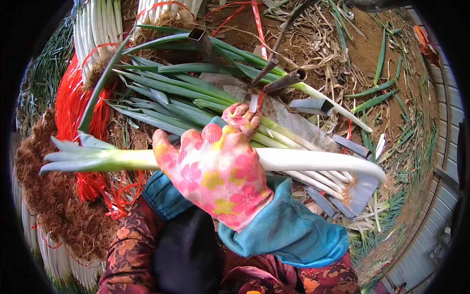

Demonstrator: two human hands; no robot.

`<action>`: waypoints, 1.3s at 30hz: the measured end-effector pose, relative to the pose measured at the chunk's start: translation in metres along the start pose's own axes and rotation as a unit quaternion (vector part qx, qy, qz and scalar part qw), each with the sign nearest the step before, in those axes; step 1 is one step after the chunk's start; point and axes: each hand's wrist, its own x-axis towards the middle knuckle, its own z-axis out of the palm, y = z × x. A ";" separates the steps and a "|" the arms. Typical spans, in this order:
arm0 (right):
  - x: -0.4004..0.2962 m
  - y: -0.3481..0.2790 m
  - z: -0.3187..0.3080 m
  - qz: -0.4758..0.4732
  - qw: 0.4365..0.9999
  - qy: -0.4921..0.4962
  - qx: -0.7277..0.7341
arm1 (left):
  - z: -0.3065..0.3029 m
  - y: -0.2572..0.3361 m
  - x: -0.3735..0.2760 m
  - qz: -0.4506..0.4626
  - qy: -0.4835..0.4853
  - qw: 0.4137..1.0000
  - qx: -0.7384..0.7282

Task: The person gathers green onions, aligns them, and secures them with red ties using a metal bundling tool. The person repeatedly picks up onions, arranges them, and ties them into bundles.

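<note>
My right hand (214,172), in a pink floral glove with a blue cuff, grips a thick green onion stalk (315,160), held level across the view. Its leafy top points left; the white root end bends down at the right. Beyond it my left hand (242,117), gloved alike and partly hidden by the right, rests with curled fingers on a heap of green onions (176,93). These lie in a metal rack, leaves to the left, roots to the right. One separate onion (330,101) lies across the rack's upper posts (286,81).
Tied onion bundles (97,33) stand at upper left beside red plastic twine strips (71,106). Brown fibrous roots (55,183) are piled at left, above more bundles (51,253). Leaf scraps and dry husks (315,47) litter the soil. Corrugated metal sheeting (429,228) borders the right.
</note>
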 end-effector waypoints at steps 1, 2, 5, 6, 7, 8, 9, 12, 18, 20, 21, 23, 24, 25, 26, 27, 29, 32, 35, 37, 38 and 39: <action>0.005 -0.003 -0.002 -0.001 1.000 -0.021 0.001 | -0.005 -0.001 -0.002 -0.025 -0.042 0.999 0.019; 0.006 0.003 0.006 0.016 0.999 -0.028 -0.027 | -0.010 0.001 -0.004 -0.048 -0.086 0.994 0.037; -0.013 0.037 0.044 0.052 0.988 -0.017 -0.147 | -0.016 -0.007 -0.010 -0.075 -0.126 0.987 0.061; -0.020 0.050 0.043 0.092 0.988 -0.094 -0.082 | -0.014 -0.008 -0.011 -0.075 -0.126 0.987 0.058; -0.031 0.065 0.056 0.090 0.989 -0.090 -0.075 | -0.016 -0.009 -0.015 -0.075 -0.129 0.987 0.060; -0.054 0.090 0.079 0.117 0.983 -0.099 -0.099 | -0.003 -0.004 -0.010 -0.063 -0.128 0.989 0.041; -0.066 0.106 0.093 0.162 0.970 -0.167 -0.067 | -0.014 -0.004 -0.005 0.003 -0.057 0.998 0.037; -0.096 0.134 0.135 0.192 0.957 -0.216 0.018 | -0.028 0.003 0.005 -0.026 -0.130 0.991 -0.002; -0.128 0.145 0.164 0.261 0.938 -0.141 0.179 | -0.025 -0.005 0.009 0.032 -0.044 0.998 0.019; -0.127 0.146 0.152 0.259 0.913 -0.210 0.237 | -0.022 -0.012 0.000 0.037 -0.040 0.998 0.011; -0.132 0.148 0.154 0.237 0.925 -0.173 0.241 | -0.024 -0.012 0.003 0.040 -0.045 0.998 -0.008; -0.129 0.149 0.162 0.215 0.951 -0.170 0.142 | -0.030 -0.004 0.009 0.030 -0.073 0.997 0.015; -0.109 0.152 0.140 0.237 0.931 -0.268 0.073 | -0.030 -0.001 0.013 0.033 -0.092 0.995 0.011; -0.127 0.160 0.159 0.256 0.925 -0.258 0.107 | -0.025 0.003 0.016 0.035 -0.110 0.993 0.007; -0.147 0.165 0.165 0.228 0.951 -0.208 0.034 | -0.015 0.005 0.017 0.039 -0.127 0.991 -0.012; -0.141 0.160 0.160 0.183 0.972 -0.144 -0.026 | -0.020 0.003 0.016 0.043 -0.127 0.991 -0.004; -0.131 0.162 0.144 0.413 0.842 -0.178 0.298 | -0.031 0.000 0.015 0.049 -0.125 0.991 0.012; -0.151 0.166 0.147 0.335 0.906 -0.134 0.219 | -0.036 0.000 0.017 0.045 -0.127 0.991 0.006; -0.168 0.165 0.163 0.237 0.956 -0.089 0.145 | -0.031 -0.003 0.013 0.035 -0.123 0.992 0.015; -0.164 0.155 0.163 0.257 0.944 -0.131 0.162 | -0.036 -0.004 0.010 0.049 -0.095 0.994 0.016; -0.179 0.160 0.157 0.294 0.934 -0.162 0.120 | -0.016 0.003 0.016 0.060 -0.092 0.994 -0.022; -0.162 0.147 0.155 0.295 0.933 -0.167 0.119 | -0.034 -0.005 0.011 0.055 -0.086 0.995 0.004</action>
